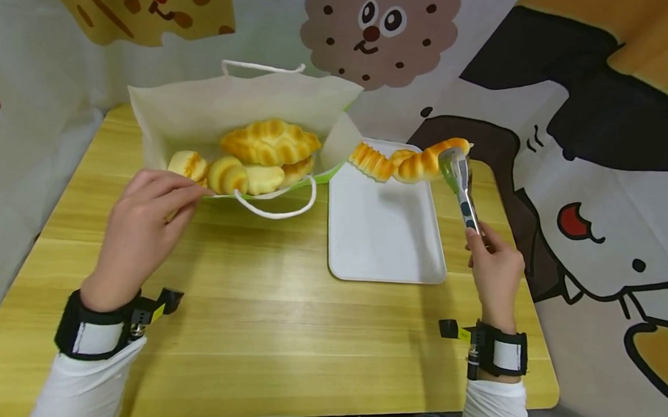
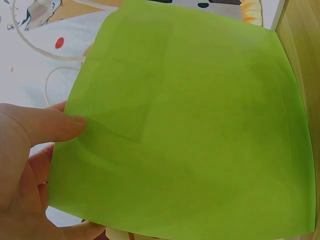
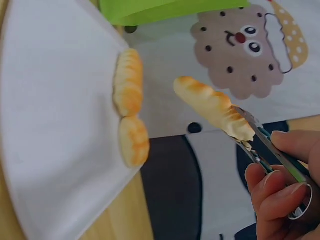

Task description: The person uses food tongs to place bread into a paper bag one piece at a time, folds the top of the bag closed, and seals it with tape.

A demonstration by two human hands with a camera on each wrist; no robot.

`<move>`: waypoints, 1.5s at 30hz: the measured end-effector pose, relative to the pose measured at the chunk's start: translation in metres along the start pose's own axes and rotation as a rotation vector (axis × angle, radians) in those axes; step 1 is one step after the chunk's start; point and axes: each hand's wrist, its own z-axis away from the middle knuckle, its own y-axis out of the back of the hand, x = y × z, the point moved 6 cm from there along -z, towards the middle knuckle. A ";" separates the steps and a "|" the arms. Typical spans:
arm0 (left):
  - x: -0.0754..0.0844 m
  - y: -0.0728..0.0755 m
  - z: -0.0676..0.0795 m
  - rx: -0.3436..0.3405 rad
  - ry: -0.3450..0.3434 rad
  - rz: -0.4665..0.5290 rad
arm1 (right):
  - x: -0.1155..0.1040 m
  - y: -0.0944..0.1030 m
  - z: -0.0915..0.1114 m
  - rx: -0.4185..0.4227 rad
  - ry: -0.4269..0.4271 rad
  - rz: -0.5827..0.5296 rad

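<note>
My left hand (image 1: 145, 225) pinches the near rim of a paper bag (image 1: 204, 106), white inside and green outside, between thumb and fingers. Several bread pieces lie in the bag, with a large braided loaf (image 1: 272, 142) on top and a round roll (image 1: 228, 176) near the rim. My right hand (image 1: 497, 268) grips metal tongs (image 1: 465, 198), whose tips hold a long ridged bread roll (image 3: 210, 107) by one end. In the right wrist view this roll hangs apart from the white tray (image 3: 55, 100). On the tray's far end sit a ridged roll (image 3: 129, 82) and a smaller bread piece (image 3: 134, 141).
The bag stands at the back left of the wooden table (image 1: 284, 331), its white rope handle (image 1: 280, 213) drooping over the near side. Right beside it lies the tray. A cartoon-printed cloth (image 1: 592, 182) hangs behind and along the right of the table.
</note>
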 end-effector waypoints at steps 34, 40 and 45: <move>-0.001 0.002 0.001 -0.008 -0.006 0.003 | -0.180 0.030 0.032 -0.028 0.885 0.094; -0.001 0.004 0.001 -0.011 -0.006 -0.002 | -0.213 0.021 0.031 -0.092 1.040 0.223; -0.001 0.004 0.002 -0.011 -0.010 0.002 | -0.230 0.012 0.032 -0.124 1.136 0.311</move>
